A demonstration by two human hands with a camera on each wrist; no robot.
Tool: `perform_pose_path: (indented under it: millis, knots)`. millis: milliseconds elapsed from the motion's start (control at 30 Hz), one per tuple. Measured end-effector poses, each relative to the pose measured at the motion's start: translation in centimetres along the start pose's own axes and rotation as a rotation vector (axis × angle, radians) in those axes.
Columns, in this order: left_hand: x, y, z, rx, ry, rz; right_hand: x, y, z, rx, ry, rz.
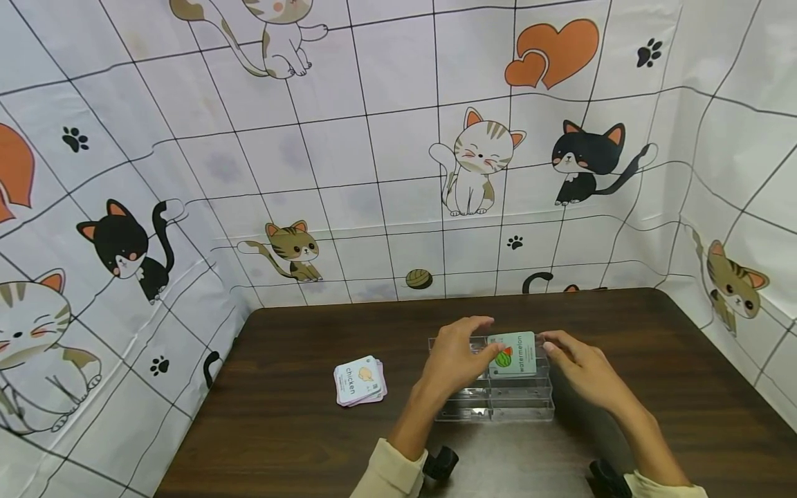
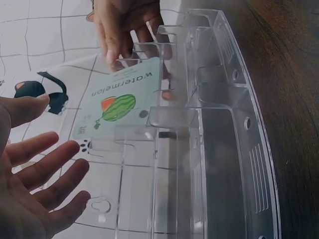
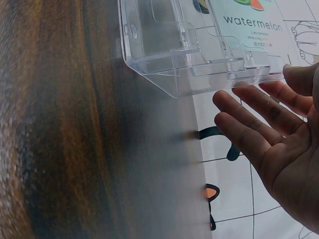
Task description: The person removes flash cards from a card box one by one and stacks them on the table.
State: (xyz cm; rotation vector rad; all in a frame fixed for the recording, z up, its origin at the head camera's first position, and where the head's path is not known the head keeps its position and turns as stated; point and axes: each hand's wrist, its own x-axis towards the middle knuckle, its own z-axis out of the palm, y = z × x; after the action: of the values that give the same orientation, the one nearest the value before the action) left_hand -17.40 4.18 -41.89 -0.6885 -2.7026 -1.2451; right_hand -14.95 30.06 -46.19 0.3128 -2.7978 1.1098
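Note:
A clear tiered plastic card rack point(image 1: 521, 413) stands on the table, with a green watermelon card point(image 1: 518, 354) upright in its back right compartment. My left hand point(image 1: 456, 356) hovers at the rack's left part; in the left wrist view its fingers point(image 2: 52, 172) are spread, apart from the card and holding nothing. At the rack's right end is my right hand point(image 1: 585, 370). In the right wrist view its fingers point(image 3: 264, 112) are extended and its fingertips lie at the rack's edge; whether they press on it I cannot tell.
A small stack of cards point(image 1: 358, 382), with a chicken card on top, lies on the dark wooden table point(image 1: 280, 415) left of the rack. A white cat-print cloth point(image 1: 386, 159) hangs behind the table and at both sides.

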Motion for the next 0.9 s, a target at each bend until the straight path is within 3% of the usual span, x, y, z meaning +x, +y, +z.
perform_pose_path:
  millis: [233, 667, 900]
  knots:
    - [0.2, 0.0, 0.5, 0.069, 0.043, 0.024, -0.1, 0.0, 0.1, 0.018, -0.007, 0.016]
    - [0.5, 0.1, 1.1, 0.129, 0.064, 0.002, 0.1, 0.2, 0.0, 0.021, -0.001, -0.008]
    - [0.6, -0.2, 1.4, 0.187, 0.080, 0.051, 0.0, 0.1, 0.0, 0.015, 0.000, -0.001]
